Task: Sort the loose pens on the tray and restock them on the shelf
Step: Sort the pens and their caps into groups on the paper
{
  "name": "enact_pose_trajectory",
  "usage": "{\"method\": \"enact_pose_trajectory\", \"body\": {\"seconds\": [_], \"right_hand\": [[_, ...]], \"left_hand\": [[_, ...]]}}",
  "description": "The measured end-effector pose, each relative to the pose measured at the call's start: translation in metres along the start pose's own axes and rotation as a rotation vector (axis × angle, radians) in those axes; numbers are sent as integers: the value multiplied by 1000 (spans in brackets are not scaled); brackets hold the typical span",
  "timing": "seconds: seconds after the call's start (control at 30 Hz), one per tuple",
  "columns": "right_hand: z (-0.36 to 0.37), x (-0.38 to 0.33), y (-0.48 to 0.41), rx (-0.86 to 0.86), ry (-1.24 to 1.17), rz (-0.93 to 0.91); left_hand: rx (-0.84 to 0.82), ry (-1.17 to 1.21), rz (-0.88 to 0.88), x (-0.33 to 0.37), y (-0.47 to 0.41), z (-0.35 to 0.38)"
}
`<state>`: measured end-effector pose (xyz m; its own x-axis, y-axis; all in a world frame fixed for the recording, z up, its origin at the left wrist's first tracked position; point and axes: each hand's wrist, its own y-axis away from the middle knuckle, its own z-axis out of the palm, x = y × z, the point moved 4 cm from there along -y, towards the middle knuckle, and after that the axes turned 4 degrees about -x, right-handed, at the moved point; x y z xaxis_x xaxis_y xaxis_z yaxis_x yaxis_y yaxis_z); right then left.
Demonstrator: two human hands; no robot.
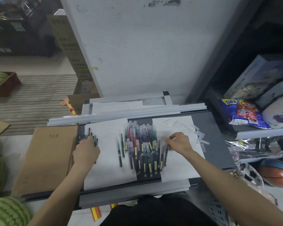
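Here the loose pens [142, 144] lie heaped in the middle of the tray [216, 141], mostly pointing toward and away from the person, some on bare tray and some spilling onto the paper [108, 168] that covers each side. The left hand [87, 150] sits near the tray's left edge, its fingers curled round a small bundle [95, 140] of dark pens whose ends stick out past the knuckles. Between this hand and the heap the paper is open. The right hand [180, 142] is at the heap's right edge, thumb and forefinger drawn close together over the outermost pens. Blur hides whether a pen is pinched between them. Beyond this hand, clear caps [200, 138] are scattered toward the tray's far right corner, and the near right part of the paper is free. A flat box [47, 160] butts against the tray's left side. White rails [121, 115] lie along the far edge, with the wall [137, 54] close behind. The shelf [260, 133] stands just to the right, its lip overhanging near the tray's far right corner. Melons [6, 212] crowd the floor on the left, and a ball [276, 174] rests under the shelf.
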<state>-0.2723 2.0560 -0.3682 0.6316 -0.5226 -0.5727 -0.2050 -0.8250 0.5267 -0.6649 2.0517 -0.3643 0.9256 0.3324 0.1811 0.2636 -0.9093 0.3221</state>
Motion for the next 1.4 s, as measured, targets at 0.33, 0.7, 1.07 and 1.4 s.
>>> {"method": "enact_pose_trajectory", "body": {"seconds": [0.33, 0.7, 1.07, 1.4], "right_hand": [[1, 10, -3, -9, 198, -55], [-64, 29, -27, 251, 705, -62], [-58, 26, -40, 232, 687, -22], [-41, 4, -6, 148, -26, -125]], "left_hand": [[21, 3, -16, 7, -2, 6], [51, 3, -23, 4, 9, 8], [85, 168, 32, 18, 37, -6], [-141, 518, 197, 38, 61, -1]]}}
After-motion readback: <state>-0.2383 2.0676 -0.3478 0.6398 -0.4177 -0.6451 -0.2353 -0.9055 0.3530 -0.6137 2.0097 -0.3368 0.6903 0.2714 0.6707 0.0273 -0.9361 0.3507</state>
